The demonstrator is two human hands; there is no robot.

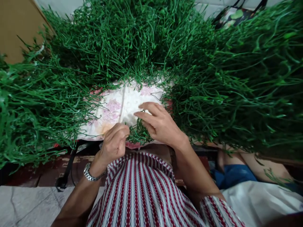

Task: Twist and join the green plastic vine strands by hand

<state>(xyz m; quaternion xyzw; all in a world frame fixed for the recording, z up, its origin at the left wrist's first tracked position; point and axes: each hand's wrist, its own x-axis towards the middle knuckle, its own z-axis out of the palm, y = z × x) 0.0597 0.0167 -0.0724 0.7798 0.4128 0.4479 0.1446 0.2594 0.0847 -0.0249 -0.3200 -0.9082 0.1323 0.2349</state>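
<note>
My left hand (pixel 115 142), with a metal-band watch (pixel 90 173) on its wrist, is closed in a pinch near the front edge of the white flowered cloth (pixel 132 99). Whatever its fingers hold is hidden. Just to the right is my right hand (pixel 159 123), its fingers stretched out and apart above the cloth. Between the two hands lies a small clump of thin green stems (pixel 139 134) with tiny bud-like tips. Some of those strands run under my right palm.
Large heaps of the same green strands rise at the left (pixel 42 104), the back (pixel 132 34) and the right (pixel 232 85). A black strap (pixel 69 167) hangs at the front left. Another person's bare leg (pixel 262 167) is at the lower right. A patterned bag (pixel 236 15) stands at the back right.
</note>
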